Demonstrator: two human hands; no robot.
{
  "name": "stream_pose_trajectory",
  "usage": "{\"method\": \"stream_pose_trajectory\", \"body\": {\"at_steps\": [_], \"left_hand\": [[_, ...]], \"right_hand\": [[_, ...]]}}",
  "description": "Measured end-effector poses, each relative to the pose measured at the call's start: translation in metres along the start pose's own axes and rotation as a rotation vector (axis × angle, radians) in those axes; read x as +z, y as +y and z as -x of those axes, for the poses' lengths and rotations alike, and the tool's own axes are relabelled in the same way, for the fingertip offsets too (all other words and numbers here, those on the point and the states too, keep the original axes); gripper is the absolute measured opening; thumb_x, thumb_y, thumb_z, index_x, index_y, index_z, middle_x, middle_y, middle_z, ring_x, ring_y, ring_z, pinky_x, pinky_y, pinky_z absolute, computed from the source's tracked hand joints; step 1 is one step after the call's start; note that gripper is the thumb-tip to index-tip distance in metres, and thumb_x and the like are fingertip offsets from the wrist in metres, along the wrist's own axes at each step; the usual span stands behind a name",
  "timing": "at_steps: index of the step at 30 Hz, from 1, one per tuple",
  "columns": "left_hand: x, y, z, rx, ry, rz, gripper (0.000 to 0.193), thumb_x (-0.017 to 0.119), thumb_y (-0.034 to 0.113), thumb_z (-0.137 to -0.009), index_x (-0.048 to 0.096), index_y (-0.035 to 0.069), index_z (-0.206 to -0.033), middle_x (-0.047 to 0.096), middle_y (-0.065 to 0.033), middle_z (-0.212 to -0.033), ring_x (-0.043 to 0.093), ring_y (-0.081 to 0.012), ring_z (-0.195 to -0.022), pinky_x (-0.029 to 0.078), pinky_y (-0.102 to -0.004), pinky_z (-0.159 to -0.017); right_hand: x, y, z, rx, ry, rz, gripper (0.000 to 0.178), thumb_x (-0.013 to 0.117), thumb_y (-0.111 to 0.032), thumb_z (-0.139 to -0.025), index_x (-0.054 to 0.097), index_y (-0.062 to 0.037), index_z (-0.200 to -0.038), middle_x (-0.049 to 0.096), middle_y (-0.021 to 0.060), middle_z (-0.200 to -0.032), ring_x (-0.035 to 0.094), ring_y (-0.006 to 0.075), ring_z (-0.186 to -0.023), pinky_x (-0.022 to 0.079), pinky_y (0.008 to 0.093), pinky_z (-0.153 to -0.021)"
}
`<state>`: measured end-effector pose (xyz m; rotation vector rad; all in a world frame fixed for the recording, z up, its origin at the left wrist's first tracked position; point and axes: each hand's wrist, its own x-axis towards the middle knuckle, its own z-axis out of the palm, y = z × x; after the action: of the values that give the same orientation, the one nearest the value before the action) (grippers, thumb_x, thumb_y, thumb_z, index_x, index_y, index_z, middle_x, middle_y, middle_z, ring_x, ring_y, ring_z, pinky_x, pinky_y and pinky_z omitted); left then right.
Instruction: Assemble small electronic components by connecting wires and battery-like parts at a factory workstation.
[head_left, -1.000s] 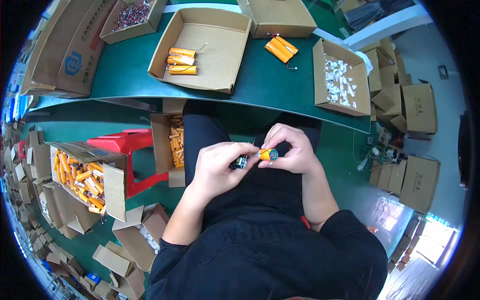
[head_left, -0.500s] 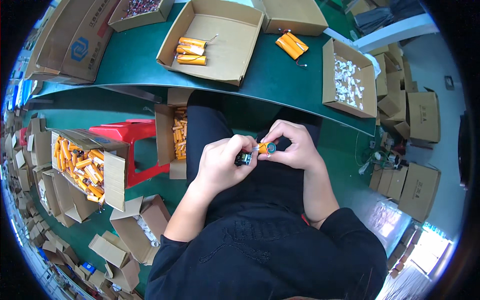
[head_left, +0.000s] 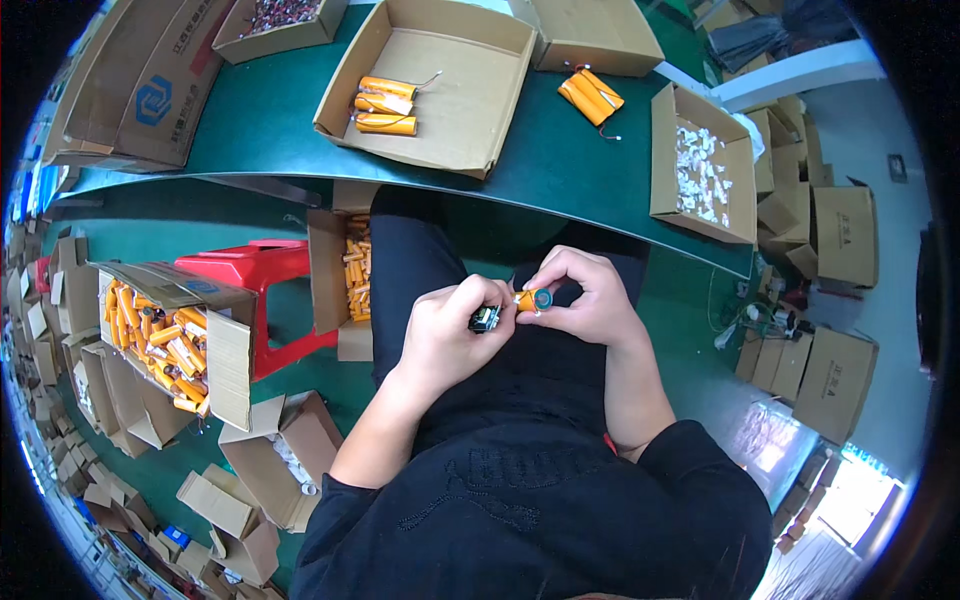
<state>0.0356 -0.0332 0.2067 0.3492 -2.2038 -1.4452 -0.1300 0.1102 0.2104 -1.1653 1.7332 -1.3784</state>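
Orange cylinder (head_left: 531, 300) between the hands (head_left: 590, 298)

Shirt: black top (head_left: 570, 530), filling the lower middle of the frame
Chest motif: tone-on-tone raised dots (head_left: 475, 510), dark on dark, tracing a looping outline below a band of blocky shapes
Left sleeve: short, black (head_left: 333, 510), ending above the elbow, lower left of centre
Right sleeve: short, black (head_left: 700, 465), lower right of centre
Side accent: small red patch (head_left: 609, 441) beside the right forearm
Trousers: dark, plain legs (head_left: 413, 240), centre of the frame
Hands: left hand (head_left: 447, 325) and right hand (head_left: 585, 300) both bare
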Motion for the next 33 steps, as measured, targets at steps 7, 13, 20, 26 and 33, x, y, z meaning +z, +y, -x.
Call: {"method": "stream_pose_trajectory", "body": {"at_steps": [7,13,20,26,33], "left_hand": [[-0.004,-0.002,-0.007,0.019,0.118,-0.049,0.033,0.081,-0.003,-0.073,0.066,0.005,-0.101,0.076,-0.0067,-0.089,0.070,-0.0218,-0.069,0.055,-0.0276,-0.064],[-0.001,0.002,-0.008,0.034,0.122,-0.093,0.038,0.080,-0.003,-0.075,0.068,0.004,-0.110,0.076,-0.0067,-0.089,0.071,-0.0216,-0.071,0.056,-0.0279,-0.065],[0.006,-0.004,-0.002,0.105,0.136,-0.094,0.040,0.078,-0.006,-0.075,0.065,0.004,-0.111,0.076,-0.0068,-0.088,0.072,-0.0212,-0.069,0.055,-0.0282,-0.062],[0.006,-0.002,0.002,-0.042,0.135,-0.015,0.031,0.077,-0.009,-0.076,0.059,0.003,-0.099,0.076,-0.0093,-0.088,0.073,-0.0220,-0.069,0.055,-0.0281,-0.061],[0.006,0.010,0.001,-0.013,0.302,0.108,0.035,0.075,-0.010,-0.079,0.045,0.006,-0.085,0.076,-0.0144,-0.092,0.062,-0.0152,-0.056,0.048,-0.0219,-0.053]], "right_hand": [[0.003,-0.002,-0.006,-0.006,0.033,-0.032,0.034,0.093,-0.003,-0.066,0.069,-0.0050,-0.090,0.067,0.0054,-0.086,0.063,0.0148,-0.071,0.051,0.0244,-0.066],[0.003,-0.003,-0.004,-0.032,0.033,-0.004,0.030,0.090,0.000,-0.070,0.069,-0.0034,-0.091,0.067,0.0060,-0.088,0.064,0.0157,-0.072,0.053,0.0245,-0.066],[0.007,0.003,-0.002,-0.002,0.062,-0.046,0.035,0.093,-0.004,-0.068,0.068,-0.0052,-0.091,0.065,0.0053,-0.086,0.063,0.0139,-0.073,0.050,0.0230,-0.065],[0.008,0.004,-0.001,0.030,0.040,-0.052,0.030,0.089,0.000,-0.071,0.068,-0.0021,-0.093,0.067,0.0067,-0.090,0.066,0.0158,-0.076,0.056,0.0242,-0.071],[0.030,0.007,0.000,0.047,0.165,-0.292,0.038,0.087,0.005,-0.073,0.064,-0.0009,-0.103,0.065,0.0116,-0.098,0.066,0.0182,-0.080,0.057,0.0248,-0.078]]}}
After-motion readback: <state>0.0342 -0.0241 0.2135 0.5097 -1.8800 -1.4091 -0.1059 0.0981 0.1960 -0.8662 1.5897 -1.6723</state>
